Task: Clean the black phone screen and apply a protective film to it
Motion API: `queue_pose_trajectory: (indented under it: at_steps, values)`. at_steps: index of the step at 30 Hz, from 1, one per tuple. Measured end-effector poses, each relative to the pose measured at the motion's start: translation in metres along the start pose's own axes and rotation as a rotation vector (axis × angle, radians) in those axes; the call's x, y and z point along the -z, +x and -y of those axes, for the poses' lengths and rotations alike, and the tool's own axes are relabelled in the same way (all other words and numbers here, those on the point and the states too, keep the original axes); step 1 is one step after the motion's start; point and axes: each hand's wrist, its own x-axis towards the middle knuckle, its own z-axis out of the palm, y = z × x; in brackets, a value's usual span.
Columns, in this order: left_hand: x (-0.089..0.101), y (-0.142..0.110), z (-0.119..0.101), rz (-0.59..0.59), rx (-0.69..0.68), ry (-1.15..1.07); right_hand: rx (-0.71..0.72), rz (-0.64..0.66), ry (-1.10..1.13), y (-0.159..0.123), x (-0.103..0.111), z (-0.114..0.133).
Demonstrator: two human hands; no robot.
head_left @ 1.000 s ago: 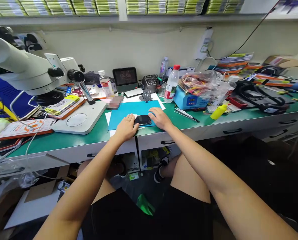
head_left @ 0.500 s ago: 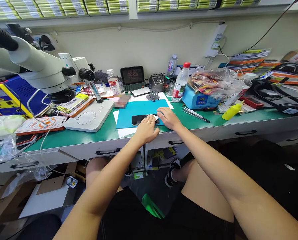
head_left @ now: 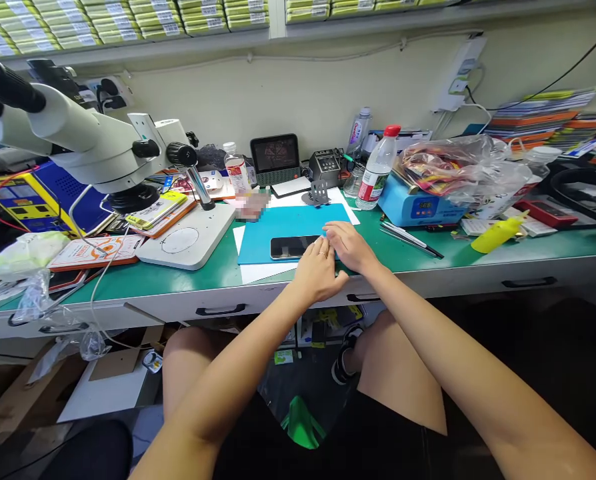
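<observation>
A dark-screened phone (head_left: 290, 247) lies flat on a blue mat (head_left: 278, 220) at the bench's front edge. My left hand (head_left: 320, 269) rests over its right end, fingers together and stretched forward. A white wipe showed under those fingers a moment ago; now it is hidden, and no part of it lies on the uncovered screen. My right hand (head_left: 351, 247) is just beside, its fingers loosely extended over the mat and touching or nearly touching the left fingertips. Between the two hands the phone's right end is covered.
A microscope (head_left: 98, 143) stands left on its white base (head_left: 191, 243). Behind the mat are a small screen device (head_left: 277, 157) and a black holder (head_left: 319, 193). To the right are a red-capped bottle (head_left: 378, 170), tweezers (head_left: 411, 239), a blue device (head_left: 421, 207) and a yellow squeeze bottle (head_left: 498, 233).
My left hand has slid right along the phone, uncovering more of the screen, and the white wipe has gone out of sight. My right hand stays close to it. The camera view has shifted slightly.
</observation>
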Motion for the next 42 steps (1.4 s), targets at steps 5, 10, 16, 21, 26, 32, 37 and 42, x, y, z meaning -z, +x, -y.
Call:
queue_pose_trajectory:
  at_steps: [5, 10, 16, 21, 26, 32, 37, 42]
  values:
    - [0.012, -0.016, 0.038, 0.018, 0.06, 0.032, 0.026, 0.012, -0.029, -0.003, 0.0, 0.002]
    - [0.014, -0.021, 0.062, 0.002, 0.078, 0.062, 0.106, 0.012, -0.057, -0.001, -0.001, 0.006]
    - [0.011, -0.012, 0.047, -0.013, -0.128, -0.028, 0.25, 0.001, -0.021, -0.011, 0.005, 0.022]
    - [0.026, -0.026, 0.079, -0.046, -0.271, -0.146, 0.297, 0.047, 0.004, -0.014, 0.0, 0.038]
    - [0.033, -0.045, 0.096, -0.178, -0.283, -0.13, 0.337, 0.152, -0.098, -0.02, -0.004, 0.051]
    - [0.033, -0.033, 0.082, -0.158, -0.233, -0.011, 0.206, 0.188, -0.311, -0.012, -0.008, 0.056]
    - [0.032, -0.024, 0.074, -0.12, -0.168, 0.043, 0.183, 0.196, -0.316, -0.004, -0.007, 0.051]
    - [0.031, -0.028, 0.072, -0.096, -0.162, 0.056, 0.179, 0.211, -0.293, -0.01, -0.006, 0.055]
